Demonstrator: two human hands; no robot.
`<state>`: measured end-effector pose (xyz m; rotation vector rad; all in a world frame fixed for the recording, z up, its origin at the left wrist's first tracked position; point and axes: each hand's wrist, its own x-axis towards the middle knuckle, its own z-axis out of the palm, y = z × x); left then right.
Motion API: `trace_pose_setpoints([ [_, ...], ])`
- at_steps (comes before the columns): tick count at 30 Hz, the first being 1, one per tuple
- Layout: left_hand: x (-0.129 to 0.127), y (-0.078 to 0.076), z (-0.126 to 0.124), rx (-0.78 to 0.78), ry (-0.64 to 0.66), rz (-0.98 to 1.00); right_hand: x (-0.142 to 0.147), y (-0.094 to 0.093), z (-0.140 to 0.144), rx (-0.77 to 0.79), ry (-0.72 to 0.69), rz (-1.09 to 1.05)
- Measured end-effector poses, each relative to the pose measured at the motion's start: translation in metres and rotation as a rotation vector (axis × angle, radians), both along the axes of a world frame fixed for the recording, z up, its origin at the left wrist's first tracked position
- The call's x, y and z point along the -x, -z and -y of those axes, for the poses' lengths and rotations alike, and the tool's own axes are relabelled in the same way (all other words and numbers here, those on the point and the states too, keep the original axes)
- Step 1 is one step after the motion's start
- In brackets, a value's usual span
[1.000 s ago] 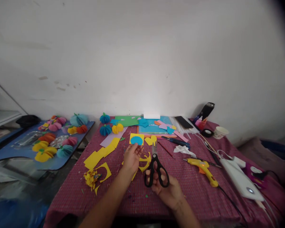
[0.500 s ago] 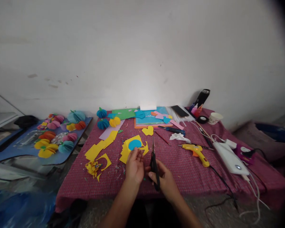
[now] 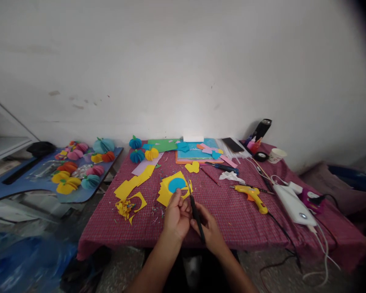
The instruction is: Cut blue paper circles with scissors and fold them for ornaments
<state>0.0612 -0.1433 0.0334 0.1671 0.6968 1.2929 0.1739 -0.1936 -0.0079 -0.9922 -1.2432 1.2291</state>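
Left hand [image 3: 177, 217] pinches the yellow paper stack [image 3: 171, 189] with its blue disc [image 3: 176, 184], right hand [image 3: 209, 230] grips black scissors [image 3: 195, 211], now tilted left against the stack's edge, above the checked tablecloth [image 3: 232, 219], hands drawn closer than before.

scissors [image 3: 196, 215]: black-handled, seen nearly edge-on, blades together as far as can be told; tip points away from the person toward the yellow stack, handles low in the right hand [image 3: 210, 230], above the near part of the table.
yellow paper squares [image 3: 171, 189]: a loose fanned stack of yellow sheets, lying roughly flat, its near edge pinched by the fingers of the left hand [image 3: 177, 215]; the scissor tip meets its right edge.
blue paper circle [image 3: 177, 184]: a flat round disc of blue, on top of the yellow stack, just beyond the left fingertips.
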Motion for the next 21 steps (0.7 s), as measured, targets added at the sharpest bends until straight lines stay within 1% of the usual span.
trace_pose_setpoints([
  [5,-0.003,-0.001,0.002,-0.005,-0.045,0.053,-0.002,-0.002,0.0,-0.016,-0.012,-0.019],
  [12,-0.003,0.008,-0.001,0.029,-0.032,0.044,-0.004,-0.005,-0.003,-0.009,-0.044,-0.035],
  [16,-0.005,0.009,-0.002,0.039,-0.032,0.057,-0.005,-0.007,-0.006,-0.003,-0.058,-0.055],
  [19,-0.006,0.007,-0.007,0.047,-0.028,0.069,-0.006,-0.01,-0.012,-0.014,-0.053,-0.066],
  [21,-0.007,0.005,-0.017,0.024,-0.024,0.087,-0.006,-0.014,-0.021,-0.029,-0.052,-0.073],
])
